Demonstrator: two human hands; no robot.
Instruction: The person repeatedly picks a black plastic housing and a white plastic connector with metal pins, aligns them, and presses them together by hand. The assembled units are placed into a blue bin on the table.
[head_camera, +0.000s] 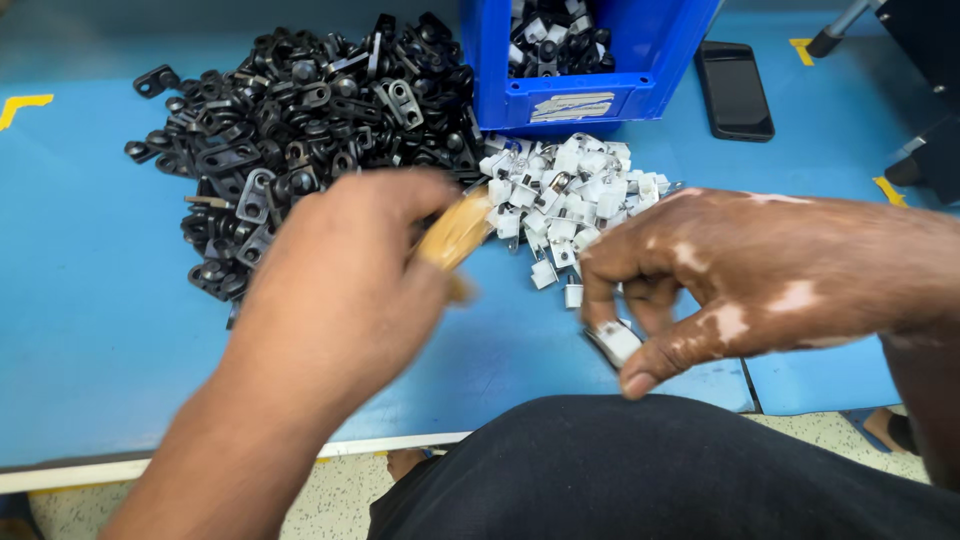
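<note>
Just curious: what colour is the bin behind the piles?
Blue bin, seen in the head view.

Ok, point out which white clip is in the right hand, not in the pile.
The white clip pinched in the right hand, apart from and nearer the table edge than the white pile.

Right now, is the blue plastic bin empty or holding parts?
Holding parts: the blue plastic bin shows mixed black and white small clips inside above its front wall.

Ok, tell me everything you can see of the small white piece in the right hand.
The small white piece looks like a blocky plastic clip with a dark metal-looking tab along its lower left edge. It is pinched between thumb and fingertips of the right hand, tilted, held above the near edge of the blue table. It matches the white pile behind it. Its underside is hidden.
</note>
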